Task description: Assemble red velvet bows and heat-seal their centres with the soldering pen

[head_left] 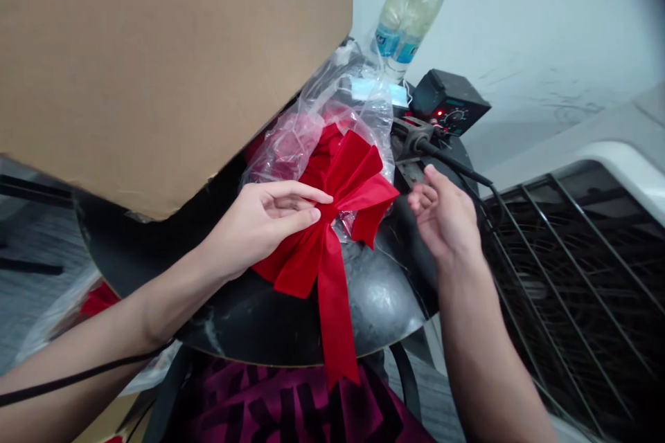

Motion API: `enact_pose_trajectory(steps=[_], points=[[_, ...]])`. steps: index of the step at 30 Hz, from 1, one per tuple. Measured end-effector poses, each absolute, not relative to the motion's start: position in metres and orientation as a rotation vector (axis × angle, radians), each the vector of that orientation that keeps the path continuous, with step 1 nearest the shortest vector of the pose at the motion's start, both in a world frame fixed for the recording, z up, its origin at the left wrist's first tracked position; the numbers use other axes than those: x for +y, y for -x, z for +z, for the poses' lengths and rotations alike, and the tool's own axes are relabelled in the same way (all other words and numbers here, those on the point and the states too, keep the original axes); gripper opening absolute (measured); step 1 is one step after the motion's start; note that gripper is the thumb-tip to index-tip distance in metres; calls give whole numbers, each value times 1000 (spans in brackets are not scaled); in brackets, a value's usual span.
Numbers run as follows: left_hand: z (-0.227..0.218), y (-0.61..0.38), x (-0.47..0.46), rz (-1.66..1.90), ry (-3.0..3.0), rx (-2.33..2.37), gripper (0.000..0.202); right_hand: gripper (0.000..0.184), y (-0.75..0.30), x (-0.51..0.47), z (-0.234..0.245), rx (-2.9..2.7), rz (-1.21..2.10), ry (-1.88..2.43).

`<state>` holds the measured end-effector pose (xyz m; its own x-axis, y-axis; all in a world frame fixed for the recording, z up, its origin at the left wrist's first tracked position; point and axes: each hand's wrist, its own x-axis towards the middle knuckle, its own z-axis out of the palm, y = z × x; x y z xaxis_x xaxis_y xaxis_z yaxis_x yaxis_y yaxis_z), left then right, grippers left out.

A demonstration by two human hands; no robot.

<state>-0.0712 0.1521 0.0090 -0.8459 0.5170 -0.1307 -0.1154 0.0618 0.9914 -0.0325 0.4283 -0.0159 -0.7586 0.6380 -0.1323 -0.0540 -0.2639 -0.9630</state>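
Note:
A red velvet ribbon bow (347, 183) lies on a small round black table (291, 325), its long tail hanging over the front edge. My left hand (264, 218) pinches the bow at its centre knot with thumb and fingers. My right hand (444, 218) hovers just right of the bow, fingers loosely curled, holding nothing that I can see. Behind the bow sits a clear plastic bag (332, 111) with more red ribbon inside.
A large cardboard box (156, 48) fills the upper left. Two plastic bottles (413, 3) stand at the back by a black control unit (451, 102) with a red light and a cabled tool (447, 159). A black wire grille (582, 277) lies on the right.

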Motion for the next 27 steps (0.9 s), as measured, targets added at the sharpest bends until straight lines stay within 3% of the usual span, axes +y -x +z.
enact_pose_trajectory(steps=[2,7,11,16,21,27], points=[[9,71,152,1838,-396,1884,20,30,53,450,-22,-1490,2033,713],[5,71,152,1833,-356,1873,24,40,87,466,-37,-1451,1861,616],[2,72,151,1849,-320,1837,26,28,89,466,-44,-1472,1689,563],[2,72,150,1829,-317,1867,26,17,66,472,-30,-1718,1245,491],[2,71,150,1789,-327,1922,24,17,22,464,-10,-1720,1038,432],[-1,71,152,1711,-357,1998,22,12,-10,405,-8,-1984,1416,434]])
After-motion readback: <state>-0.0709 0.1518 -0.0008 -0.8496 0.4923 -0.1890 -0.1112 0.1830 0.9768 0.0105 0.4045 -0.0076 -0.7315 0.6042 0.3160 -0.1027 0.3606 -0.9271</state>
